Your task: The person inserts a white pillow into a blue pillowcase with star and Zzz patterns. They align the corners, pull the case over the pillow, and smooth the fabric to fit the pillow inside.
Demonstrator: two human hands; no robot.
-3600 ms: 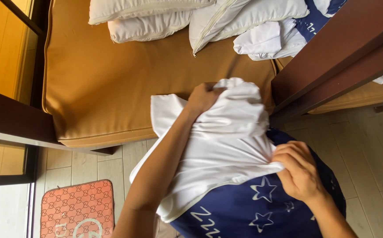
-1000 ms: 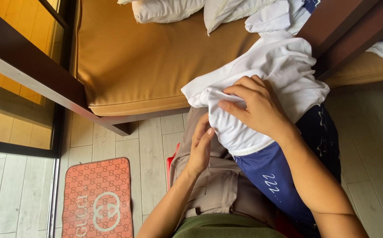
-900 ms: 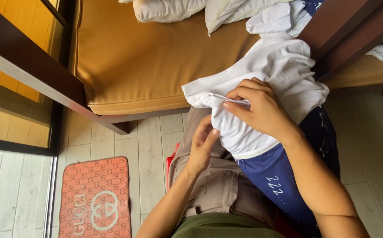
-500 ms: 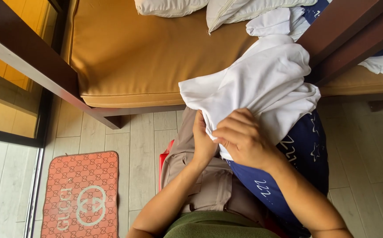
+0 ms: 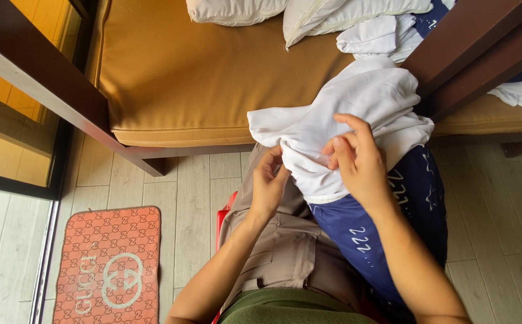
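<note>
A white cloth (image 5: 369, 105) lies bunched over my lap, on top of a dark blue fabric (image 5: 369, 234) printed with white stars and letters. My right hand (image 5: 357, 162) rests on the white cloth, its fingers pressing into the folds near the lower edge. My left hand (image 5: 268, 183) pinches the same cloth's edge from the left, thumb and fingers closed on it. Beige trousers (image 5: 285, 252) show under both hands.
A mustard-coloured cushioned bench (image 5: 213, 72) stands ahead, with white pillows (image 5: 237, 9) and more white laundry (image 5: 372, 39) on it. A dark wooden beam (image 5: 477, 54) crosses at the right, another at the left (image 5: 39, 84). An orange patterned mat (image 5: 108, 267) lies on the pale plank floor.
My right hand has slid down and right along the white cloth. My left hand has come up from my lap and taken hold of the cloth's edge. The view has shifted slightly.
</note>
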